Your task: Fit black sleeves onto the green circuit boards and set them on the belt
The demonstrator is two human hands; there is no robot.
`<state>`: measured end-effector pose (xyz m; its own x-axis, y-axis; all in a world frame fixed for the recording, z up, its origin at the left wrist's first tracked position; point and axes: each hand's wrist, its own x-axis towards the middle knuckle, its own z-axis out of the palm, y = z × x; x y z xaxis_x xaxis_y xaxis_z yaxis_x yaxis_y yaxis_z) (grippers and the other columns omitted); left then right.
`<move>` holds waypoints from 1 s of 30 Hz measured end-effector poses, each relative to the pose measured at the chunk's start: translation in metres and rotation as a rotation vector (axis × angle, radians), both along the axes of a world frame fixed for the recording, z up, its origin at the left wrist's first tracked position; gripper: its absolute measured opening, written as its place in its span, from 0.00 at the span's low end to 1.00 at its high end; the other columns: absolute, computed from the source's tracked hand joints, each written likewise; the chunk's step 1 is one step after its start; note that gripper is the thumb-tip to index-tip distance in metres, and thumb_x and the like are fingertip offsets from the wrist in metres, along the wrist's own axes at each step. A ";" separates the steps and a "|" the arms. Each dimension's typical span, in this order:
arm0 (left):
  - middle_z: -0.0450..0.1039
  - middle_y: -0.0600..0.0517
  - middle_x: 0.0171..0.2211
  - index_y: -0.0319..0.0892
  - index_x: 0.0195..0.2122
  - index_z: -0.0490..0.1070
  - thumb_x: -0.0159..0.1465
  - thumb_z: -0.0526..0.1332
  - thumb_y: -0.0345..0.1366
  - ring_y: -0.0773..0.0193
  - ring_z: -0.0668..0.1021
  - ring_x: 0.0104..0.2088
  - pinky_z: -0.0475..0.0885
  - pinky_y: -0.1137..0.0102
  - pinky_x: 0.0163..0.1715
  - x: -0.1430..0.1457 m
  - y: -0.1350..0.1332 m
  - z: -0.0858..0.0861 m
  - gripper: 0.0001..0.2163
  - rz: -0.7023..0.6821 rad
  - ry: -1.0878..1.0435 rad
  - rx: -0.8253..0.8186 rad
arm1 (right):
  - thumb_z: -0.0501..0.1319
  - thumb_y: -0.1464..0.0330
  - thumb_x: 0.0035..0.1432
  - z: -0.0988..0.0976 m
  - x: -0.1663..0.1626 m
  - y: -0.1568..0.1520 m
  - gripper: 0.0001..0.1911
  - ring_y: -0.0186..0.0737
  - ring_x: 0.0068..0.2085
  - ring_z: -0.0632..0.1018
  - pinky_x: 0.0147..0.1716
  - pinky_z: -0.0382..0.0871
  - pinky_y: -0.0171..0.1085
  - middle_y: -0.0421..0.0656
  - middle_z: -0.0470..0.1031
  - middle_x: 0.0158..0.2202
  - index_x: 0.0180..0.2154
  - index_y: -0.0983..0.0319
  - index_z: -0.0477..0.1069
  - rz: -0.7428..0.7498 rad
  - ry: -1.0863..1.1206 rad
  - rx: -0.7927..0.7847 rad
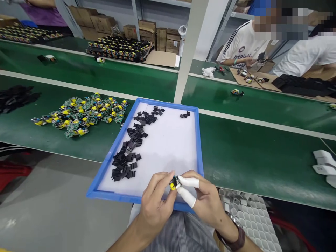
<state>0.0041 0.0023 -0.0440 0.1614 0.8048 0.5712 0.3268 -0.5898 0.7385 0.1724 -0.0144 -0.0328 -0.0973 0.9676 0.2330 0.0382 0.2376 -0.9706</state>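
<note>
Both my hands meet over the near edge of a blue-rimmed white tray (198, 140). My left hand (154, 199) pinches a small circuit board with a yellow part (173, 183). My right hand (202, 199), with white finger cots on thumb and forefinger and a brown watch on the wrist, grips the same board from the right. Several small black square pieces (132, 147) lie scattered along the tray's left side, and a few more black pieces (185, 115) lie at its far right.
A heap of green and yellow circuit boards (81, 113) lies on the green belt (249, 154) left of the tray. White plastic housings (324, 164) sit at the right edge. A white grid tray (252, 217) is near my right wrist. Two people work across the far belt.
</note>
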 end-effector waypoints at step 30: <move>0.73 0.48 0.42 0.42 0.58 0.71 0.63 0.63 0.21 0.61 0.80 0.41 0.79 0.68 0.39 -0.005 0.002 -0.001 0.22 0.061 0.126 -0.013 | 0.63 0.75 0.66 0.007 -0.013 -0.006 0.14 0.44 0.44 0.79 0.44 0.75 0.41 0.45 0.76 0.45 0.51 0.56 0.74 -0.093 -0.197 0.082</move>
<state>-0.0005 0.0044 -0.0449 0.1812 0.8225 0.5391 0.4525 -0.5565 0.6969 0.1591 -0.0205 -0.0258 -0.0604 0.9530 0.2970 0.2502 0.3025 -0.9197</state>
